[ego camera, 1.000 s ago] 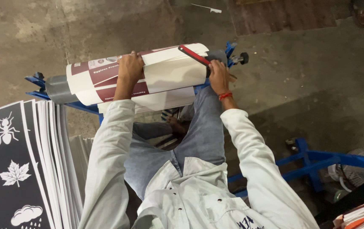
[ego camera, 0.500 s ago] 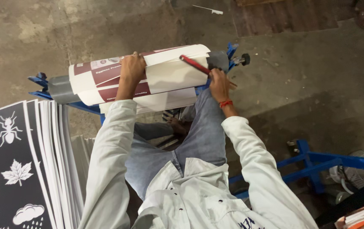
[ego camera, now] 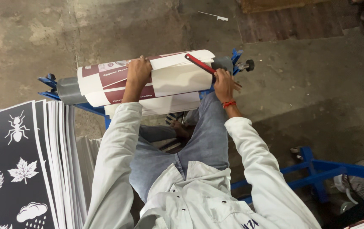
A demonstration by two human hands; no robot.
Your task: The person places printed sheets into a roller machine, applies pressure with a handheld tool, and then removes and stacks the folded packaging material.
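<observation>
A roll of white printed paper with dark red bands [ego camera: 173, 78] sits on a grey roller held in a blue metal stand [ego camera: 237, 57]. My left hand [ego camera: 137, 72] presses flat on top of the roll near its middle. My right hand [ego camera: 223, 82] is at the roll's right end, gripping a thin red-handled tool [ego camera: 199, 63] that lies slanted across the paper's edge. Loose paper hangs down from the roll over my knees. I wear a white shirt and blue jeans.
A stack of black boards with white animal and leaf pictures [ego camera: 16, 169] stands at the lower left. Another blue metal frame [ego camera: 326, 171] lies at the lower right beside a fan. The floor is bare concrete with a brown mat [ego camera: 292, 21] at the top.
Both hands stay on the roll. My right hand and the red tool have shifted slightly along the roll's right end.
</observation>
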